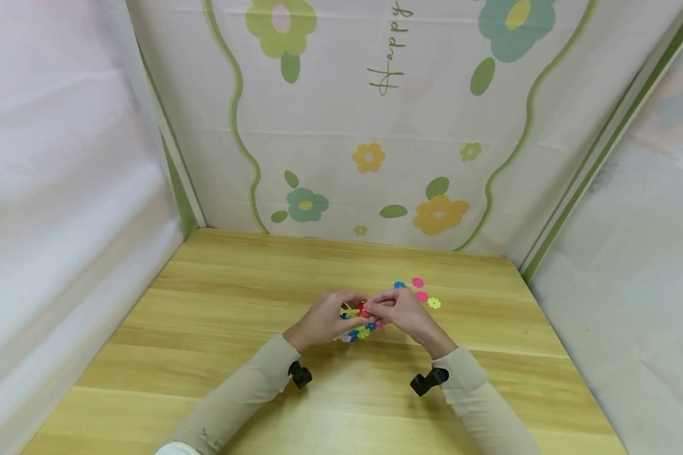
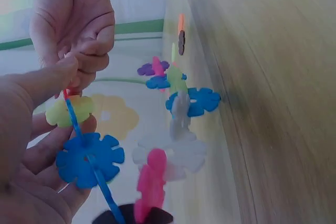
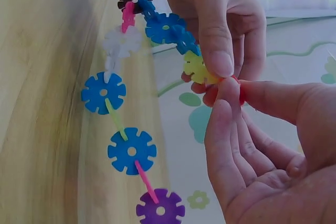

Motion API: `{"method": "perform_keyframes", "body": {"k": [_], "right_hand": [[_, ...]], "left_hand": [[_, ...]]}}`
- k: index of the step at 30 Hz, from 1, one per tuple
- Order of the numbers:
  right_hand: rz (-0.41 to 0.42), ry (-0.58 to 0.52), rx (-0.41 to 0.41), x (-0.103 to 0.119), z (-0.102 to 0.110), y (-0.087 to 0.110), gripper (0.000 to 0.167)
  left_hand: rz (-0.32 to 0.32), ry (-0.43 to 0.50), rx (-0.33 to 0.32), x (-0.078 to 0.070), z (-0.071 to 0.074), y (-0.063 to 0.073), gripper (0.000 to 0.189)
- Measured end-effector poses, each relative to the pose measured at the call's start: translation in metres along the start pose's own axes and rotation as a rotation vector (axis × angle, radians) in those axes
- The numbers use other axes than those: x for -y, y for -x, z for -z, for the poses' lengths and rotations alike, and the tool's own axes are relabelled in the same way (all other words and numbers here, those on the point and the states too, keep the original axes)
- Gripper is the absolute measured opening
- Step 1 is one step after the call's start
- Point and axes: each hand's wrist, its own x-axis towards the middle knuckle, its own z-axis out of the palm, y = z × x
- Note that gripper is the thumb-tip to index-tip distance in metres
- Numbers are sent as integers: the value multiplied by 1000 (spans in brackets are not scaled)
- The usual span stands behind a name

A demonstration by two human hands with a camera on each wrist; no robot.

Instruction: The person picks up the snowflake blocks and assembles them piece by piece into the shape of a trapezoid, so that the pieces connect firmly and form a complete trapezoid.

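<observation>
While 2 hands (image 1: 326, 320) (image 1: 406, 313) pinch notched discs (image 3: 197, 70) | linked chain (image 3: 140, 149) curves

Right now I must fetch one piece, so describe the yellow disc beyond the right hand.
On the table, find the right hand. Beyond it lies a small group of discs. The yellow disc is rightmost, its visible neighbours pink and blue.

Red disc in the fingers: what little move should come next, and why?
I'd probably press the red disc into the yellow disc: the right hand pinches the red one, the left hand holds the chain at the yellow one, and its other discs interlock at their slots. The fingers hide whether the red one is already seated.
</observation>
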Motion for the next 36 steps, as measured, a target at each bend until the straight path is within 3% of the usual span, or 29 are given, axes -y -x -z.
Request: {"method": "perform_keyframes", "body": {"k": [5,12,19,27,36], "right_hand": [[35,24,2,1,13,1,34],[82,101,-92,-10,51,9,34],[126,409,-135,-38,76,13,30],[88,676,-69,-72,79,13,35],[95,669,-60,-79,79,12,22]], "left_hand": [[3,10,-25,-1,0,-1,34],[33,39,-26,2,2,3,35],[37,48,-34,5,3,7,33],[38,55,-31,7,1,10,34],[45,47,-32,3,3,12,33]]}}
